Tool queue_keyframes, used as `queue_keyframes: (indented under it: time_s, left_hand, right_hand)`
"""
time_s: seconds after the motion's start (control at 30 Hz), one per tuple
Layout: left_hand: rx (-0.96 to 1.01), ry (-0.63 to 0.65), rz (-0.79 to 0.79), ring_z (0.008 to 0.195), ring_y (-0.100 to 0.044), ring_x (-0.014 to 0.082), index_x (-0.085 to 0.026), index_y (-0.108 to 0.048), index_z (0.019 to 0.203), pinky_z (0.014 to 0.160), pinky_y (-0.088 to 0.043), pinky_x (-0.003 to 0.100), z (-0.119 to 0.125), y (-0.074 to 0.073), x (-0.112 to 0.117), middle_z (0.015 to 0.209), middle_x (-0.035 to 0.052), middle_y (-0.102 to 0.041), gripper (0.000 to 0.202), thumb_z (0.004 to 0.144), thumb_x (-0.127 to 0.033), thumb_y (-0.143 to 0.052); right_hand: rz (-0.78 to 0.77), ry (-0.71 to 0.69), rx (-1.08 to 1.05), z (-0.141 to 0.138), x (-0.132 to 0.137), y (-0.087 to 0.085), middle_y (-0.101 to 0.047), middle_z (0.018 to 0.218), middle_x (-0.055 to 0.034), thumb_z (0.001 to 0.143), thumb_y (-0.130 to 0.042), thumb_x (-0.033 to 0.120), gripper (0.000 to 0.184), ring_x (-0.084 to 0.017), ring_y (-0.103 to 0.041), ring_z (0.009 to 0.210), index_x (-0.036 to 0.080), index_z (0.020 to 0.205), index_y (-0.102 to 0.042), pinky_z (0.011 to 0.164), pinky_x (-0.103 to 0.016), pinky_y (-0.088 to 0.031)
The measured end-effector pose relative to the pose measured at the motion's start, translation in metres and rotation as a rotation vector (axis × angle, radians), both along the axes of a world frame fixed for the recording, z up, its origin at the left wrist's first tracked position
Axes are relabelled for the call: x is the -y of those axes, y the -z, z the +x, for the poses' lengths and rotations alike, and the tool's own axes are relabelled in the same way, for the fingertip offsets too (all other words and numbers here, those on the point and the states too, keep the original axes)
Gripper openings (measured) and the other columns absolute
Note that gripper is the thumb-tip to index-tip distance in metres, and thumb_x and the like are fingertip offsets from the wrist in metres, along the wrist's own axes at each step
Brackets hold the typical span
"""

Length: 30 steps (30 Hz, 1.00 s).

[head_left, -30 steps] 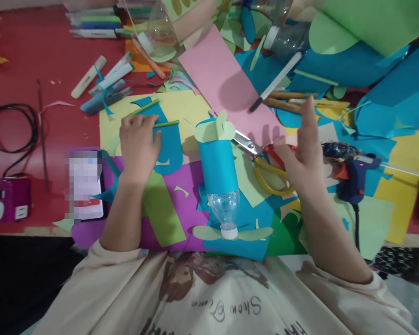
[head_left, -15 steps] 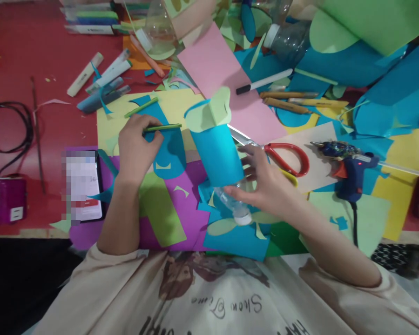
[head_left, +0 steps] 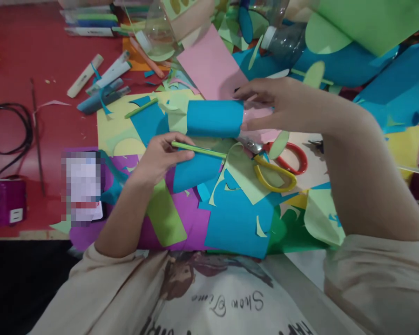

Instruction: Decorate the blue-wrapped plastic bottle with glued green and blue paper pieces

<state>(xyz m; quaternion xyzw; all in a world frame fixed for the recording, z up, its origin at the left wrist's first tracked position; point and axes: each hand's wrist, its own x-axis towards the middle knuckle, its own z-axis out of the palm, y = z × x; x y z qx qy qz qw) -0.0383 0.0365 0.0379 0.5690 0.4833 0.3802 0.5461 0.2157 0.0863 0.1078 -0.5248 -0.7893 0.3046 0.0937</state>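
Observation:
My left hand (head_left: 167,156) pinches a thin light-green strip (head_left: 209,151), which points right over blue paper. Above it a plastic bottle wrapped in blue paper (head_left: 214,118) lies on its side, with pale-green paper (head_left: 177,114) at its left end. My right hand (head_left: 270,104) closes around the bottle's bare right end, thumb below and fingers above; the cap is hidden by the hand. Just below that hand are scissors (head_left: 282,160) with one red and one yellow handle, partly under pale-green paper pieces (head_left: 247,174).
Blue paper sheets (head_left: 240,223), a pink sheet (head_left: 211,60) and purple paper (head_left: 195,232) cover the table. A phone (head_left: 85,186) lies left, near several markers (head_left: 108,77). Clear bottles (head_left: 160,37) lie at the back. My right forearm hides most of the glue gun.
My right hand has carried the wrapped bottle up and turned it from nearly upright to lying sideways. My left hand has moved right and down with the green strip. Pale-green pieces now lie by the scissors.

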Motion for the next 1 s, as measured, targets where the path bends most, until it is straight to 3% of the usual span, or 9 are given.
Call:
queue_keyframes:
  time_s: [0.17, 0.27, 0.33, 0.43, 0.53, 0.6, 0.73, 0.9, 1.0]
  left_hand:
    - [0.032, 0.109, -0.146, 0.041, -0.04, 0.007, -0.021, -0.054, 0.065, 0.04, -0.029, 0.023, 0.009, 0.0, 0.006, 0.053, -0.0064, -0.044, 0.037, 0.06, -0.043, -0.083]
    - [0.101, -0.03, 0.035, 0.039, -0.033, 0.0061, -0.022, -0.049, 0.063, 0.039, -0.025, 0.023, 0.004, 0.003, 0.01, 0.052, -0.007, -0.039, 0.038, 0.067, -0.043, -0.08]
    - [0.158, -0.166, 0.303, 0.037, -0.025, 0.0058, -0.022, -0.042, 0.061, 0.039, -0.022, 0.023, 0.003, 0.003, 0.015, 0.049, -0.0079, -0.032, 0.039, 0.075, -0.04, -0.075]
    - [0.065, -0.214, 0.656, 0.038, -0.023, 0.0067, -0.022, -0.036, 0.062, 0.04, -0.019, 0.023, 0.008, -0.002, 0.025, 0.048, -0.008, -0.024, 0.037, 0.084, -0.027, -0.065]
    - [-0.196, -0.02, 0.805, 0.044, -0.038, 0.0076, -0.022, -0.043, 0.066, 0.043, -0.027, 0.023, 0.021, -0.007, 0.036, 0.052, -0.0069, -0.041, 0.027, 0.083, -0.017, -0.064]
    - [-0.321, 0.102, 0.857, 0.05, -0.047, 0.0096, -0.023, -0.048, 0.07, 0.047, -0.033, 0.024, 0.029, -0.007, 0.04, 0.058, -0.0048, -0.051, 0.02, 0.082, -0.017, -0.062]
    - [-0.312, 0.219, 0.77, 0.059, -0.056, 0.0129, -0.024, -0.059, 0.087, 0.054, -0.043, 0.025, 0.033, -0.002, 0.042, 0.066, -0.0011, -0.059, 0.003, 0.085, -0.025, -0.058]
    - [-0.048, -0.209, 0.561, 0.059, -0.051, 0.0097, -0.028, -0.062, 0.097, 0.055, -0.044, 0.024, 0.024, -0.001, 0.036, 0.08, -0.0008, -0.056, 0.015, 0.086, -0.038, -0.063]
    - [0.173, -0.157, 0.315, 0.056, -0.054, 0.009, -0.026, -0.061, 0.091, 0.051, -0.044, 0.023, 0.021, -0.006, 0.033, 0.079, -0.0011, -0.059, 0.031, 0.084, -0.056, -0.06]
  right_hand:
    - [0.069, -0.038, -0.001, 0.002, -0.003, 0.012, -0.07, 0.114, 0.0007, 0.068, -0.079, 0.016, 0.049, -0.022, -0.066, 0.105, 0.025, 0.114, -0.066, 0.088, -0.032, -0.053]
    - [0.293, -0.031, -0.131, -0.002, 0.018, 0.01, -0.067, 0.118, -0.0042, 0.072, -0.074, 0.011, 0.038, -0.024, -0.06, 0.116, 0.022, 0.108, -0.065, 0.099, -0.037, -0.048]
    - [0.426, 0.082, -0.235, -0.011, 0.041, 0.009, -0.069, 0.097, -0.0073, 0.087, -0.059, 0.019, 0.01, -0.021, -0.065, 0.097, 0.02, 0.094, -0.065, 0.087, -0.036, -0.052]
    - [0.256, 0.015, -0.434, -0.031, 0.078, 0.018, -0.07, 0.085, -0.0031, 0.093, -0.052, 0.031, 0.016, -0.016, -0.067, 0.079, 0.022, 0.086, -0.064, 0.072, -0.032, -0.056]
    - [0.063, -0.051, -0.593, -0.048, 0.102, 0.034, -0.069, 0.112, -0.008, 0.089, -0.056, 0.044, 0.033, -0.02, -0.067, 0.101, 0.021, 0.113, -0.06, 0.082, -0.032, -0.058]
    - [-0.014, 0.011, -0.666, -0.053, 0.108, 0.043, -0.069, 0.114, -0.0071, 0.088, -0.057, 0.047, 0.038, -0.021, -0.067, 0.102, 0.022, 0.117, -0.058, 0.083, -0.03, -0.059]
    - [-0.074, 0.224, -0.733, -0.046, 0.109, 0.047, -0.07, 0.085, -0.0001, 0.089, -0.056, 0.036, 0.014, -0.016, -0.068, 0.077, 0.025, 0.092, -0.064, 0.064, -0.027, -0.057]
    - [-0.135, 0.387, -0.873, -0.021, 0.103, 0.041, -0.048, 0.057, 0.0045, 0.084, -0.063, 0.038, 0.023, -0.008, -0.044, 0.047, 0.021, 0.069, -0.056, 0.041, -0.022, -0.037]
    - [-0.229, 0.371, -1.003, -0.015, 0.102, 0.04, -0.036, 0.052, 0.0062, 0.082, -0.066, 0.041, 0.033, -0.006, -0.033, 0.044, 0.02, 0.061, -0.049, 0.04, -0.021, -0.03]
